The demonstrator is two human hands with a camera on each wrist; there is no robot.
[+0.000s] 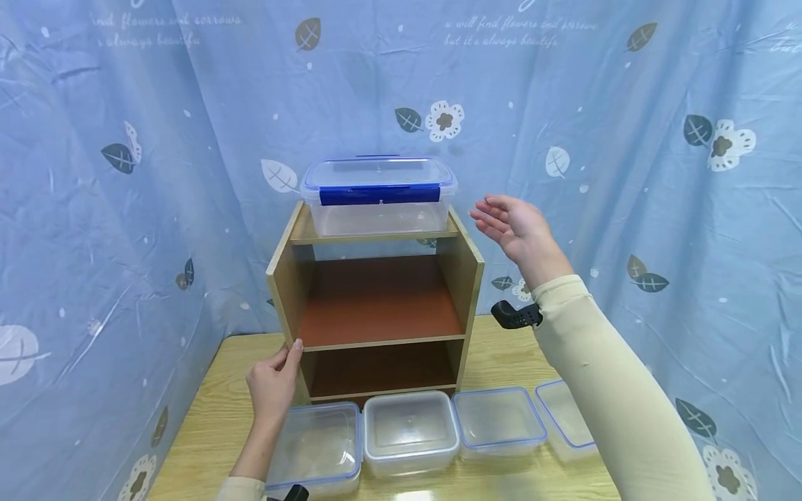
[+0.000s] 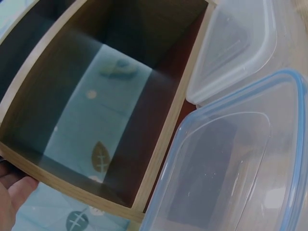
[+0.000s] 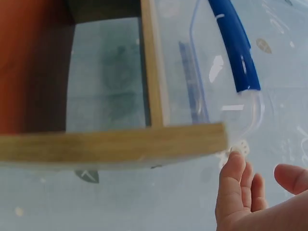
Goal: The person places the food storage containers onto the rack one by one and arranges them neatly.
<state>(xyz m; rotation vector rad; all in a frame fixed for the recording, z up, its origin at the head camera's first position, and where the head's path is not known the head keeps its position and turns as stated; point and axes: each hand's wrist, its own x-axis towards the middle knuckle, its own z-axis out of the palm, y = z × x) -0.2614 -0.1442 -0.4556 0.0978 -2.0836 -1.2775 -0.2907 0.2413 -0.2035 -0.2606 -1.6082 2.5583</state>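
Note:
A wooden shelf unit (image 1: 383,346) with reddish-brown boards stands on the table. At its left side panel, my left hand (image 1: 273,385) grips the front edge between thumb and fingers; the left wrist view shows that hand (image 2: 14,195) at the panel's edge, partly cut off. On the unit's top board sits a clear plastic container (image 1: 382,217) with a blue front latch. To the right of this container my right hand (image 1: 516,233) is raised in the air, fingers extended and slightly bent, apart from it. The right wrist view has the hand (image 3: 245,199) just beyond the panel's corner, holding nothing.
Several lidded clear containers line the table in front of the unit: a blue-rimmed one (image 1: 319,442) at left, a white-lidded one (image 1: 410,428), and blue-rimmed ones (image 1: 499,417) at right. The wooden table (image 1: 209,417) meets a blue patterned curtain (image 1: 370,83) behind.

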